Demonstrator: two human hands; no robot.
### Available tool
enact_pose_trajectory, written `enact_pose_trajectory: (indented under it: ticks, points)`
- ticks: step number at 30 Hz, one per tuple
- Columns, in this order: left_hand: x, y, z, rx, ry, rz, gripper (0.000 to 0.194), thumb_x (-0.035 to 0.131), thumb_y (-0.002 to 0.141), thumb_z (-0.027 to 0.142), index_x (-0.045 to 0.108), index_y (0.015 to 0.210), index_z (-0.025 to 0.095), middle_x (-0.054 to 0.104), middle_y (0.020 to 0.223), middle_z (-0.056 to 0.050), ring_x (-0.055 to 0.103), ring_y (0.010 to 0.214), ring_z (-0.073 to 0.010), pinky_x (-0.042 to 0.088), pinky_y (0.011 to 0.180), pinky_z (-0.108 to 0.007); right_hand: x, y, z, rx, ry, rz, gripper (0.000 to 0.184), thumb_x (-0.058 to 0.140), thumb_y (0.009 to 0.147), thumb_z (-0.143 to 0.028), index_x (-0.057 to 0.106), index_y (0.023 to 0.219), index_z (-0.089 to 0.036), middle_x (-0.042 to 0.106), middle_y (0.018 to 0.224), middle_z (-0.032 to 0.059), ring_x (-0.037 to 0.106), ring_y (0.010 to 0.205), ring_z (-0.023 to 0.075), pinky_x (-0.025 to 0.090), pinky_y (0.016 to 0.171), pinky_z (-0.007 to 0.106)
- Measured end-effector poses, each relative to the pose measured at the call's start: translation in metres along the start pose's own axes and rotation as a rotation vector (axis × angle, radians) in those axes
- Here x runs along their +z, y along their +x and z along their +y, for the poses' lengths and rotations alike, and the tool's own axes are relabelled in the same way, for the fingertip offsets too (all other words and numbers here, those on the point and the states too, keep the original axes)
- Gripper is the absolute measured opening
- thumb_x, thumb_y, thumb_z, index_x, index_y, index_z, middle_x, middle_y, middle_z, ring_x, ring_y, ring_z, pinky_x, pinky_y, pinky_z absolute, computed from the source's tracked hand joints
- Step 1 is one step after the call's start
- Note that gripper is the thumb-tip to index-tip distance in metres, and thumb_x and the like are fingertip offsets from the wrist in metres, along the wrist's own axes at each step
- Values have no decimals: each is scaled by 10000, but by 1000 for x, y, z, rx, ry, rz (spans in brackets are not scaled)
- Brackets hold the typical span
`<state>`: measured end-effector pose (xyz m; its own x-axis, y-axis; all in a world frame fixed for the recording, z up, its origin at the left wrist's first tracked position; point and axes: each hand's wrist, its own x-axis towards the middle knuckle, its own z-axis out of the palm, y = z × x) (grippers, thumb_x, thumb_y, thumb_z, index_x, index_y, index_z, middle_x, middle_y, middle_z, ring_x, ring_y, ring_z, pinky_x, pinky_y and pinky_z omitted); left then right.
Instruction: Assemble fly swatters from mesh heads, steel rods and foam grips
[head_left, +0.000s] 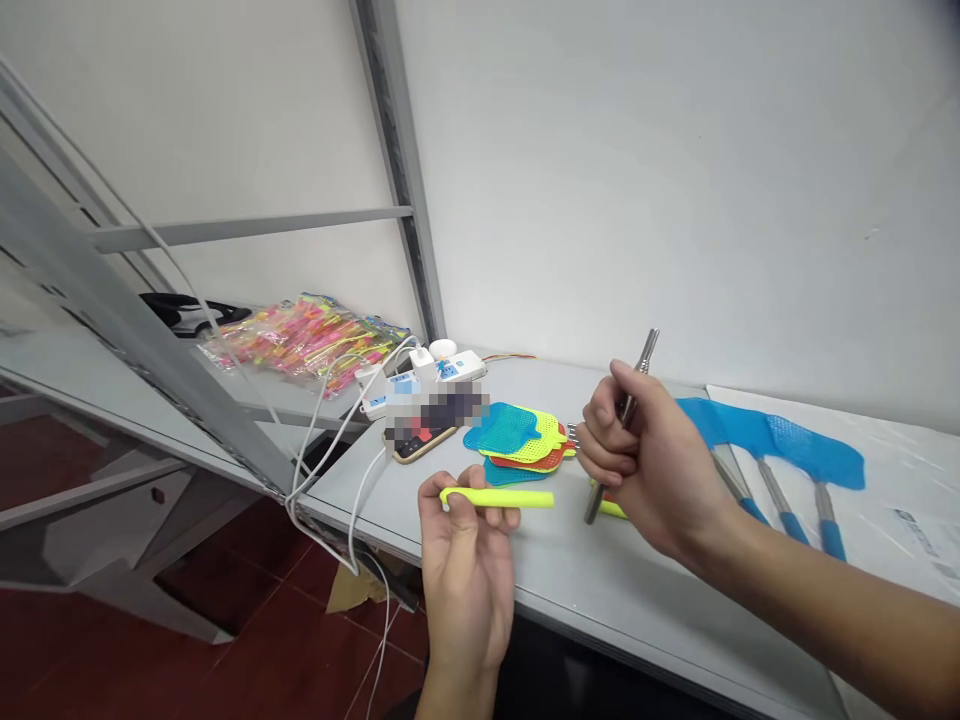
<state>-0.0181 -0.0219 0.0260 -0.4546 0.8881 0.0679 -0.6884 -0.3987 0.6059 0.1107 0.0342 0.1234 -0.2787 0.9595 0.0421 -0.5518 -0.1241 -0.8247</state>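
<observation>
My left hand [465, 565] is closed on a neon yellow plastic handle [499, 497], held level above the front edge of the grey table [570, 570]. My right hand [645, 460] is a fist wrapped round a thin metal rod [637, 380] that stands tilted, its top end up and its lower end near the table. The two hands are apart, with the rod to the right of the yellow handle's tip. Just beyond the hands lies a small pile of swatter heads [517, 435] in blue, yellow and orange.
Three blue swatters with metal rods [780, 450] lie on a white sheet at the right. A power strip [420, 380], white cables [330, 440] and a phone [420, 440] sit at the table's left end. Colourful packets [307, 335] rest on a grey shelf behind a slanted metal frame.
</observation>
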Motion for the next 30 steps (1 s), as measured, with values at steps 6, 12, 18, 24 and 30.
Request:
enact_pose_trajectory:
  ticks: [6, 12, 18, 24, 30]
  points:
    - [2, -9, -2, -204, -17, -199, 210, 701, 852, 213, 490, 859, 205, 574, 988, 26, 644, 817, -96, 521, 917, -331, 23, -5, -11, -160, 64, -1, 411, 480, 925, -450, 469, 597, -204, 153, 495, -89, 146, 406, 70, 185, 380, 223]
    - [5, -17, -10, -336, 138, -405, 285, 624, 908, 238, 521, 1173, 264, 579, 1002, -5, 654, 784, -125, 520, 876, -361, 36, 4, -14, -112, 93, -71, 395, 485, 921, -441, 469, 605, -204, 153, 494, -89, 138, 407, 69, 168, 368, 214]
    - [-6, -20, -16, -370, 405, -431, 357, 555, 937, 429, 562, 1225, 218, 515, 770, 5, 535, 741, -136, 474, 814, -316, 28, 13, 5, 113, 129, -64, 346, 586, 861, -434, 455, 639, -205, 169, 505, -101, 108, 416, 59, 134, 356, 190]
    - [-8, -17, -17, -245, 623, -376, 364, 458, 957, 527, 564, 873, 189, 499, 801, -3, 472, 747, -128, 421, 746, -241, 25, 16, -12, -70, 61, -51, 393, 531, 899, -461, 451, 609, -208, 154, 503, -92, 125, 411, 69, 156, 358, 207]
    - [-2, -17, -12, -198, 701, -455, 343, 390, 995, 476, 514, 851, 190, 431, 759, 17, 417, 704, -120, 390, 695, -219, 29, 14, -8, -159, 4, -78, 426, 508, 905, -489, 459, 584, -214, 140, 493, -89, 137, 398, 72, 165, 365, 213]
